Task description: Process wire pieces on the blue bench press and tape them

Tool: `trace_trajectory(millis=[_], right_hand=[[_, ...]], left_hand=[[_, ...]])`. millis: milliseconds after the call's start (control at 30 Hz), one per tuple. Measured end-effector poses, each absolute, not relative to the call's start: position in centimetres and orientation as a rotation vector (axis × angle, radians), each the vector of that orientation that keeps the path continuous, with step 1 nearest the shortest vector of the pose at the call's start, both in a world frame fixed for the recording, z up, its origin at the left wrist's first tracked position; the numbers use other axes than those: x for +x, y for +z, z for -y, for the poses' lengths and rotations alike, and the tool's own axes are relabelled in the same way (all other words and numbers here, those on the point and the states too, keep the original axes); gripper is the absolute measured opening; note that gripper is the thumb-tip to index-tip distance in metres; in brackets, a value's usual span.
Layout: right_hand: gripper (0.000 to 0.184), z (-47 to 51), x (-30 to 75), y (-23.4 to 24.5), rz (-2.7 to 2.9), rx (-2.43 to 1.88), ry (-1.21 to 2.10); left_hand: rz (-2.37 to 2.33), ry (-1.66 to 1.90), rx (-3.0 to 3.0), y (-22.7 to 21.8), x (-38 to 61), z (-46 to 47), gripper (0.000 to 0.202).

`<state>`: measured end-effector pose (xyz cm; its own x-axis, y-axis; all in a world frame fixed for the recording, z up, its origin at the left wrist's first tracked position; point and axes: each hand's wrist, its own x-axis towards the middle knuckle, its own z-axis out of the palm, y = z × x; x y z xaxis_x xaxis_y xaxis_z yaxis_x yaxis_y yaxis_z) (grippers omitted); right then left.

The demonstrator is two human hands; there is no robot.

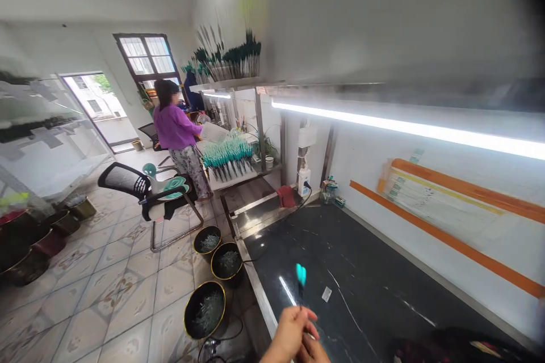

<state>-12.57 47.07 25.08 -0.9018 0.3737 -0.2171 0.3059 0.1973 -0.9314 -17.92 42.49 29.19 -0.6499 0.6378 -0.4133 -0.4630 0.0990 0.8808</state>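
At the bottom of the head view, above the dark tabletop (pixel 357 255), my left hand (pixel 289 333) is closed in a pinch on thin dark sticks (pixel 301 277). They stand upright and carry turquoise tips, two of which show side by side. My right hand (pixel 314 349) is just below and to the right, its fingers curled against the left hand at the sticks' lower end. Both hands hide that lower end. A small pale rectangular piece (pixel 326 294) lies on the tabletop to the right of the tips.
Black buckets (pixel 205 311) with thin clear pieces stand on the floor left of the table. Beyond, a person in purple (pixel 174 127) stands by a table bearing many turquoise-tipped sticks (pixel 227 153). An office chair (pixel 164 193) is nearby. A lit shelf (pixel 383 91) overhangs the tabletop.
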Motion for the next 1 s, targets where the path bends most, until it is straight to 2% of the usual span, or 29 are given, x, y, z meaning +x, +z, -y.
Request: trace_trajectory(millis=[133,300,400,500,567,633,733,800,900,1000], right_hand=[[0.031,-49.0,-11.2,23.9,2.487,-0.579,1.820],[0.031,-49.6,-12.7,23.9,2.327,-0.696,1.848],[0.034,-51.7,-13.6,23.9,2.330,-0.759,1.832],[0.025,-55.0,-14.0,24.3,2.474,-0.815,1.611],[0.030,-57.1,-14.5,25.1,2.498,-0.842,1.525],[0.037,-58.5,-15.5,26.0,2.432,-0.758,1.600],[0.030,-59.9,-17.7,26.8,2.364,-0.543,1.685],[0.030,-61.8,-19.5,26.8,2.381,-0.480,1.720],[0.029,-68.0,-22.6,27.0,2.224,-0.645,1.799],[0.023,-77.0,-26.6,27.7,1.969,-0.864,1.670]], left_hand=[[-1.608,1.977,0.157,30.1,-21.8,-44.4,0.056],[-1.645,1.937,0.202,29.1,-22.3,-47.0,0.044],[-1.884,1.772,0.428,27.5,-21.5,-47.3,0.038],[-2.147,1.561,0.633,25.8,-21.8,-47.0,0.036],[-2.306,1.364,0.717,25.1,-22.3,-47.1,0.038],[-2.464,1.107,0.873,24.8,-22.8,-47.7,0.039],[-2.664,0.752,1.170,24.4,-23.4,-49.4,0.040],[-2.765,0.661,1.277,23.4,-24.3,-50.4,0.038],[-2.937,0.676,1.275,19.9,-26.5,-50.6,0.032],[-3.098,0.596,1.145,14.3,-28.6,-49.1,0.036]])
